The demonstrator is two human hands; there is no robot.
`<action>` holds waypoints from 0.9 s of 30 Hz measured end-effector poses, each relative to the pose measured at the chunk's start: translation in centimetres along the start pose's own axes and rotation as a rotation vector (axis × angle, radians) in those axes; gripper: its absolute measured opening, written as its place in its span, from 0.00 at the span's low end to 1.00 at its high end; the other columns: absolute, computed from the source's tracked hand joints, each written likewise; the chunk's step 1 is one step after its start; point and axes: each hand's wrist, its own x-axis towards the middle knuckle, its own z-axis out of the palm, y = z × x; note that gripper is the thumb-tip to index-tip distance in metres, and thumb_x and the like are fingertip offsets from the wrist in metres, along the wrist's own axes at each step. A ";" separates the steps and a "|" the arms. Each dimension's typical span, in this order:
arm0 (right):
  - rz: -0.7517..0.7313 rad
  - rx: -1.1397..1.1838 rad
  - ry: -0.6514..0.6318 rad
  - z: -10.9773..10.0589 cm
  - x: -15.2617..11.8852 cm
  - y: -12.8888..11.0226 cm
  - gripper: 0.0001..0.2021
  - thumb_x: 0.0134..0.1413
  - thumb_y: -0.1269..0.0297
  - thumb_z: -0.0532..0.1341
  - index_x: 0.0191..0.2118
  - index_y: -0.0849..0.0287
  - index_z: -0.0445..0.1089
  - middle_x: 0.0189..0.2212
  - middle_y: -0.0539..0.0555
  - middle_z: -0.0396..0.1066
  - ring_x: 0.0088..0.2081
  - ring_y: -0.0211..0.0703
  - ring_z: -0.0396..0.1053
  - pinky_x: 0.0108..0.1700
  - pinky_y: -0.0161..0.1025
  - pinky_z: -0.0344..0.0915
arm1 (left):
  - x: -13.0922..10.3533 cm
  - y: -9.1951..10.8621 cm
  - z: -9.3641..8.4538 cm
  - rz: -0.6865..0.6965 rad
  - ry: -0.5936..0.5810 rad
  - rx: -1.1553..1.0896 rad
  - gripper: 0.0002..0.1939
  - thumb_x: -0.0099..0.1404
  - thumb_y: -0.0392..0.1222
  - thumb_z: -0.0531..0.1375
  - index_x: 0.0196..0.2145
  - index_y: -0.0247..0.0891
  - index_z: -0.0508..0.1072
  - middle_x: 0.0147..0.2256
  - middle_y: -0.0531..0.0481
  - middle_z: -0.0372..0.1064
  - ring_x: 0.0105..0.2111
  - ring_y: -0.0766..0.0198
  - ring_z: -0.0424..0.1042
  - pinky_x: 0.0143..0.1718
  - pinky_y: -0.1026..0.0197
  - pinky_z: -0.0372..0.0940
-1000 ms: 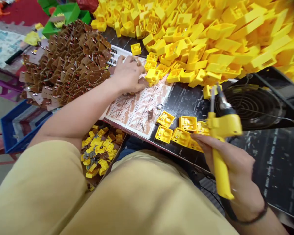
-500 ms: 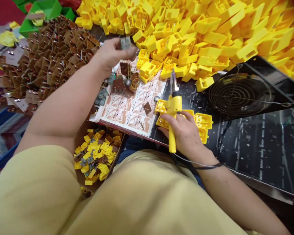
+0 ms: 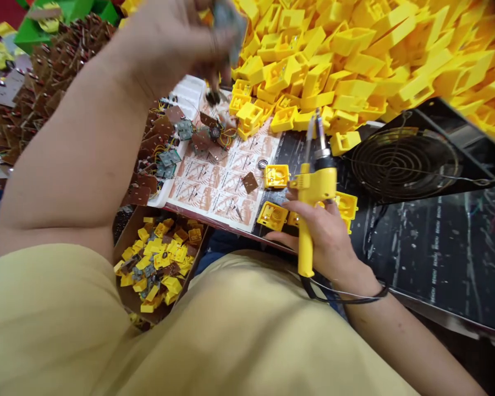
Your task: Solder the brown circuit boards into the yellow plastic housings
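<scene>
My left hand (image 3: 185,44), blurred and raised at the top, grips a grey-green part (image 3: 229,30) with dark pieces hanging below it. A yellow soldering iron (image 3: 309,220) is held in my right hand (image 3: 324,231), its metal tip pointing up and away. Beside that hand, several open yellow housings (image 3: 276,176) lie near the table's front edge. A small brown board (image 3: 249,182) and a round dark disc (image 3: 263,164) rest left of them. Brown boards with wires (image 3: 206,140) cluster on the printed sheet (image 3: 226,190).
Yellow housings (image 3: 346,60) pile across the back. Brown boards (image 3: 45,99) heap at the left. A black fan (image 3: 404,159) stands at the right. Below the table's front edge is a cardboard box (image 3: 121,294) of yellow and grey parts. A cable hangs by my right wrist.
My left hand has moved up and closer to the camera with the grey-green part. My right hand and the iron have shifted right, uncovering more of the yellow housings.
</scene>
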 end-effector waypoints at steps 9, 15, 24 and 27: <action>0.130 0.109 0.030 -1.7 0.5 0.2 0.18 0.60 0.66 0.67 0.54 0.53 0.64 0.38 0.53 0.75 0.36 0.46 0.75 0.42 0.44 0.74 | -7.2 4.5 8.4 0.337 -0.825 0.628 0.09 0.64 0.35 0.62 0.40 0.47 0.79 0.40 0.48 0.79 0.51 0.50 0.74 0.63 0.38 0.58; 0.023 0.095 0.009 -0.5 0.2 0.5 0.19 0.61 0.56 0.66 0.54 0.52 0.65 0.44 0.54 0.75 0.41 0.48 0.75 0.47 0.47 0.73 | -11.8 3.4 6.7 0.278 -0.151 0.348 0.17 0.70 0.37 0.54 0.53 0.45 0.76 0.59 0.45 0.72 0.59 0.54 0.69 0.62 0.44 0.62; -0.078 0.022 -0.084 0.0 -0.4 0.8 0.20 0.64 0.50 0.62 0.54 0.56 0.64 0.35 0.53 0.74 0.36 0.46 0.74 0.57 0.51 0.67 | -16.7 2.9 10.4 -0.253 0.139 0.590 0.23 0.73 0.58 0.52 0.37 0.40 0.78 0.34 0.43 0.79 0.40 0.53 0.78 0.44 0.53 0.69; -0.090 -0.002 -0.096 0.2 -0.4 0.7 0.20 0.65 0.52 0.62 0.55 0.57 0.63 0.36 0.53 0.74 0.35 0.46 0.73 0.57 0.52 0.66 | -15.6 4.1 12.4 -0.414 0.108 0.661 0.30 0.69 0.68 0.52 0.45 0.37 0.75 0.29 0.45 0.78 0.33 0.54 0.78 0.34 0.59 0.66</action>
